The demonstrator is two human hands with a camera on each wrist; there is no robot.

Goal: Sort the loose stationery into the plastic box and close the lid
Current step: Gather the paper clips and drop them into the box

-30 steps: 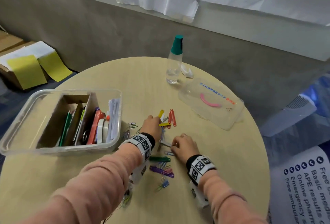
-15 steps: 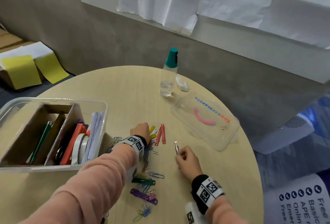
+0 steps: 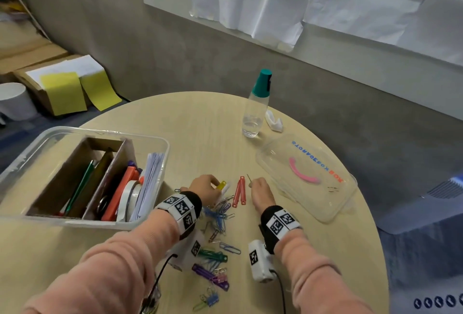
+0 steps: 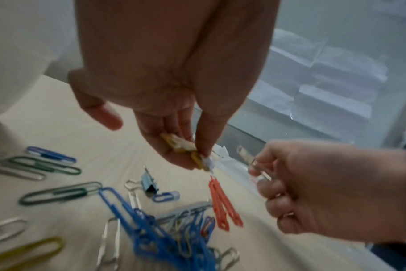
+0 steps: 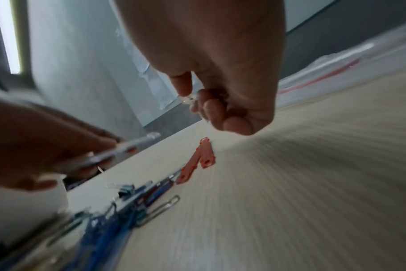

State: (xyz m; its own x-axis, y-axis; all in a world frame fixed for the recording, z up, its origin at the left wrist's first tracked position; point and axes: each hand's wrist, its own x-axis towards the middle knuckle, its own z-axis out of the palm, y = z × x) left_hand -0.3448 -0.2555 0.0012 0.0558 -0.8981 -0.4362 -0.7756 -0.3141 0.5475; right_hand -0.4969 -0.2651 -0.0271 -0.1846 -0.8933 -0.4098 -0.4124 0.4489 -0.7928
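Observation:
My left hand (image 3: 203, 187) pinches yellow and white plastic clips (image 4: 186, 148) just above the table, right of the clear plastic box (image 3: 30, 163). My right hand (image 3: 260, 189) is curled round a thin metal clip (image 3: 249, 179), held up beside two red plastic clips (image 3: 239, 194) that lie on the table. A pile of coloured paper clips (image 3: 219, 213) lies between my wrists, with green (image 3: 213, 255) and purple clips (image 3: 208, 272) nearer me. The box holds a cardboard divider, pens, tape and paper. Its clear lid (image 3: 305, 178) lies upside down to the right.
A spray bottle with a teal cap (image 3: 256, 106) and a crumpled white scrap (image 3: 274, 121) stand at the table's far side. The round table's edge (image 3: 370, 213) curves close on the right. Cardboard boxes with yellow paper (image 3: 62, 88) sit on the floor at left.
My right hand has moved from the paper clip pile up and right with the metal clip. My left hand has picked up the yellow and white clips. My head has tilted, shifting the view.

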